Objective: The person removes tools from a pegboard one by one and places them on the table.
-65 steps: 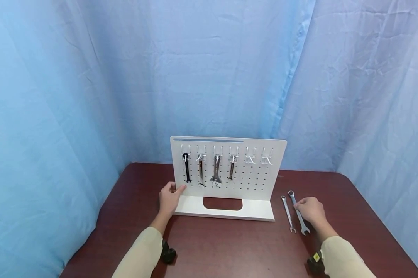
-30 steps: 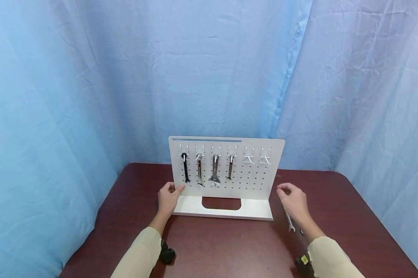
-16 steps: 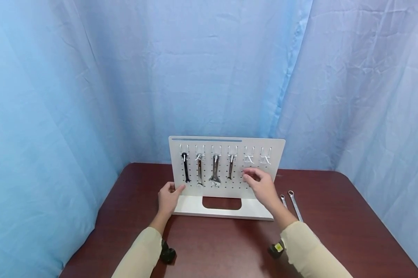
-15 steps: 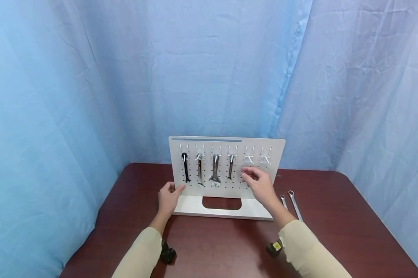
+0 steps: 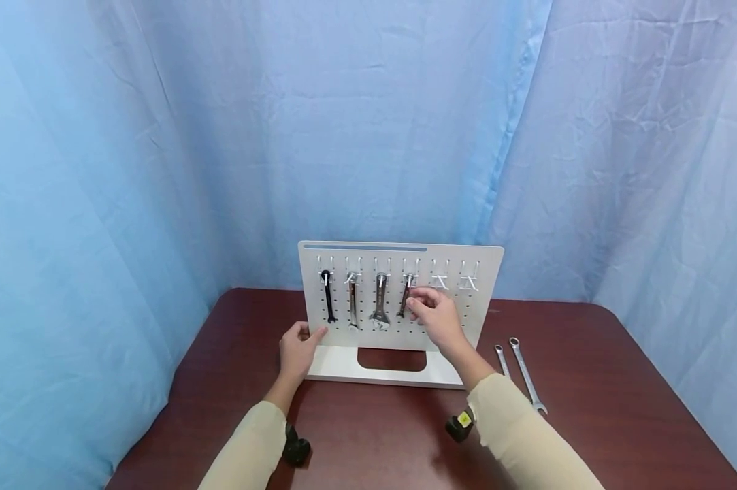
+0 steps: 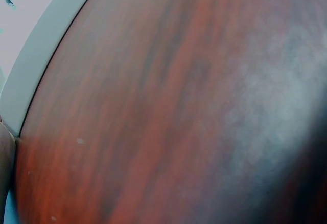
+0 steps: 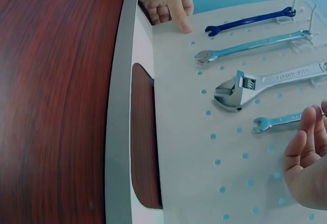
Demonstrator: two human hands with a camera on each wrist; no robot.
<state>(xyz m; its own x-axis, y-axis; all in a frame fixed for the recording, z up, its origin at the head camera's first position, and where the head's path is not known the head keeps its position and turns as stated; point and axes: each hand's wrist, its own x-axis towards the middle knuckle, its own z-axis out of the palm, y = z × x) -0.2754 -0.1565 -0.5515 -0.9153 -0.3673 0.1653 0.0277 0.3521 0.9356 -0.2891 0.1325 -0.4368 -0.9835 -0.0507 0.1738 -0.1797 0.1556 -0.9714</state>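
My left hand (image 5: 299,348) clamps the perforated white pegboard (image 5: 399,339) at its left edge; on its face, my right hand (image 5: 438,317) curls at a slim, shiny wrench (image 7: 276,122), whether pinching I can't tell.

With our left hand (image 5: 297,348) we are gripping the white pegboard (image 5: 344,338) at its left edge, while our right hand (image 5: 439,321) is touching the rightmost wrench (image 5: 404,300) of the four hanging there. To the right, two silver wrenches (image 5: 526,374) are lying on the dark red table (image 5: 380,425), and blue curtains (image 5: 344,136) are hanging along the far side.
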